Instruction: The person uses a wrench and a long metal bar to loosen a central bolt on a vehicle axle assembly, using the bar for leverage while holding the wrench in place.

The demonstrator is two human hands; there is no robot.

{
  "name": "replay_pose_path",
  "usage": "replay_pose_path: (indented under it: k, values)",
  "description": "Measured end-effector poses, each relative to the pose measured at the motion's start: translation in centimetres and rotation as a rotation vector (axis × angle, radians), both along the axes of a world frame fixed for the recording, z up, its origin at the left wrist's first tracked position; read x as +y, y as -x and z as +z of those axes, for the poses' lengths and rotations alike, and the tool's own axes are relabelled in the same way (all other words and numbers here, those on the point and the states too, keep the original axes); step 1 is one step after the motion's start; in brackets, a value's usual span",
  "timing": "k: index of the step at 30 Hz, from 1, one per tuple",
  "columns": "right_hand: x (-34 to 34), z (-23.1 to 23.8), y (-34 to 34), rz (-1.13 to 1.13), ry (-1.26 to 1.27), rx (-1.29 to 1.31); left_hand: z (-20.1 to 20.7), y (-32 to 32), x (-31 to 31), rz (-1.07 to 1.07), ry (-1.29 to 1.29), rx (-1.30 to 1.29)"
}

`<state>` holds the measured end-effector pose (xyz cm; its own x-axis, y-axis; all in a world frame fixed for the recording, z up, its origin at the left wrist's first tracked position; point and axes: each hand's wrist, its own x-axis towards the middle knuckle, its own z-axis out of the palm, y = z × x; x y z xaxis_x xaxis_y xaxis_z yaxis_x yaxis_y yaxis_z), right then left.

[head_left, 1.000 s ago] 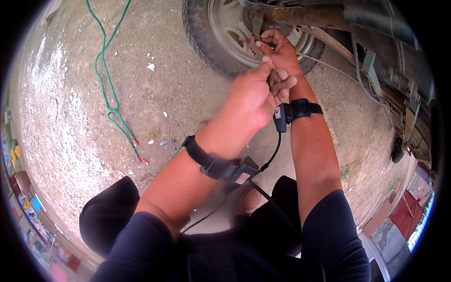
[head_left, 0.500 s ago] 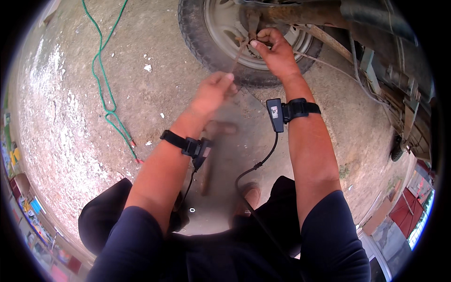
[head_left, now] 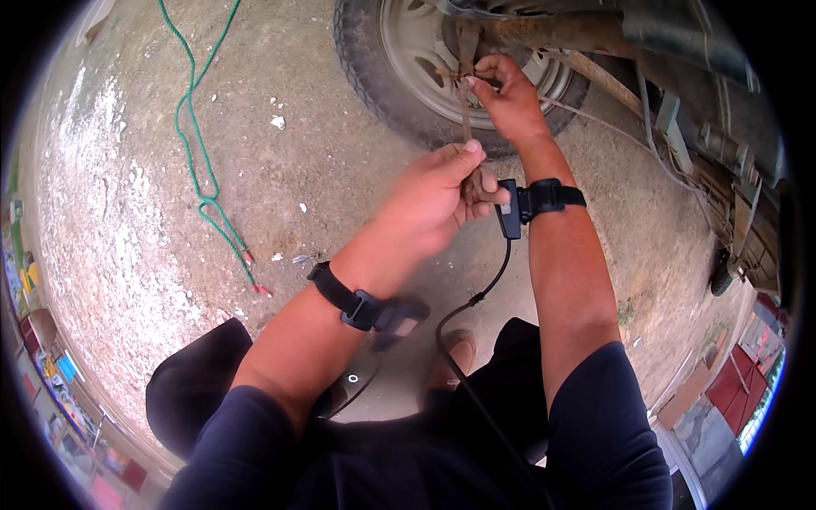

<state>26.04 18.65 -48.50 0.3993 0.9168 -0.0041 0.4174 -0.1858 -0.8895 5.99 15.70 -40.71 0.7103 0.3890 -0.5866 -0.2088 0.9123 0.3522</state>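
My left hand (head_left: pixel 429 195) is closed, with a thin, worn brown strip (head_left: pixel 466 123) pinched between thumb and forefinger. Its other fingers curl around something brown that I cannot make out. From there the strip runs up to my right hand (head_left: pixel 512 102), whose thumb and forefinger pinch its upper end beside a rusty bracket (head_left: pixel 467 42). The bracket sits at the inner side of a wheel with a black tyre (head_left: pixel 365 76) and a dusty metal rim (head_left: pixel 404 42). My fingers partly hide where strip and bracket meet.
A rusty axle tube (head_left: pixel 561 36) and other underbody parts fill the upper right. A thin cable (head_left: pixel 595 119) runs from behind my right hand toward the frame. Green rope (head_left: pixel 191 127) lies on the concrete at left. A black cord (head_left: pixel 442 331) hangs from my right wrist device.
My left hand has moved right and up, closer to my right hand, and its wrist has turned. The blurred brown T-shaped thing below it no longer shows. My right hand keeps its pinch.
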Motion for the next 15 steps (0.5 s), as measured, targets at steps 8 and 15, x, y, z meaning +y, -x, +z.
replay_pose_path:
  k: [8,15]
  values:
    - [0.1,0.4,0.2,-0.004,0.022,0.031,0.0,-2.5,1.1,0.089,0.064,-0.059]
    - [0.1,-0.5,-0.6,0.013,0.013,0.119,2.4,-4.6,1.7,0.24,0.173,-0.051]
